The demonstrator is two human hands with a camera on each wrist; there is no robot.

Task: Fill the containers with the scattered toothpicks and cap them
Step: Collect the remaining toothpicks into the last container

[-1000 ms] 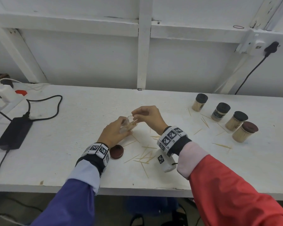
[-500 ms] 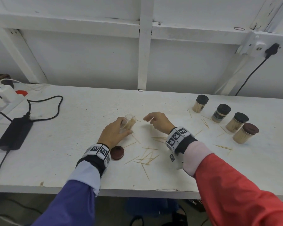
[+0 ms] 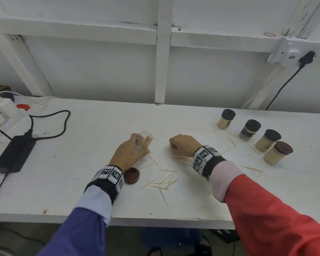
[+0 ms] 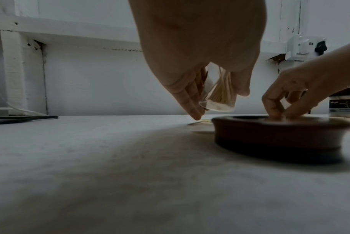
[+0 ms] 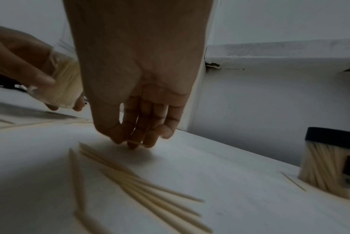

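Note:
My left hand (image 3: 131, 152) grips a clear open container (image 3: 143, 143) part-filled with toothpicks and holds it tilted just above the table; it shows again in the left wrist view (image 4: 218, 95) and the right wrist view (image 5: 64, 85). A brown cap (image 3: 131, 175) lies by my left wrist. My right hand (image 3: 182, 145) is down on the table to the right of the container, its fingertips (image 5: 134, 144) and thumb bunched on the surface; no toothpick shows between them. Scattered toothpicks (image 3: 164, 180) lie near the front edge and under my right wrist (image 5: 142, 186).
Several capped, filled containers (image 3: 250, 129) stand in a row at the right, with loose toothpicks (image 3: 232, 142) around them. A black power adapter (image 3: 15, 154) with its cable lies at the left, with white chargers (image 3: 6, 108) behind. A wall socket (image 3: 292, 52) is at the upper right.
My right hand left the container's mouth, moved right and dropped to the table, fingers bunching. My left hand lowered the container toward the table.

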